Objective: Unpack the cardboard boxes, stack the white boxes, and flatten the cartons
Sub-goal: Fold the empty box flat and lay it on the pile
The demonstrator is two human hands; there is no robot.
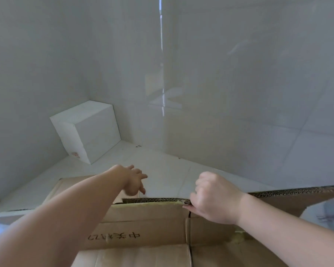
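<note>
Handwritten black txt on cardboard carton (143,224) panel, upside-down: "中关" legible, rest unclear. Red mark on white box (85,130), unreadable.

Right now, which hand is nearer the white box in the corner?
Left. The left hand reaches out, fingers spread, over the floor short of the white box, not touching it. The right hand grips the carton's top edge, farther to the right.

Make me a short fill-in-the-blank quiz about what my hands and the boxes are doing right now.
1. The right hand grips the top edge of the ____ carton.
2. The left hand reaches forward with its fingers ____ and holds nothing.
3. The white box stands on the floor in the ____ of the room.

Missing words: cardboard; open; corner
</note>
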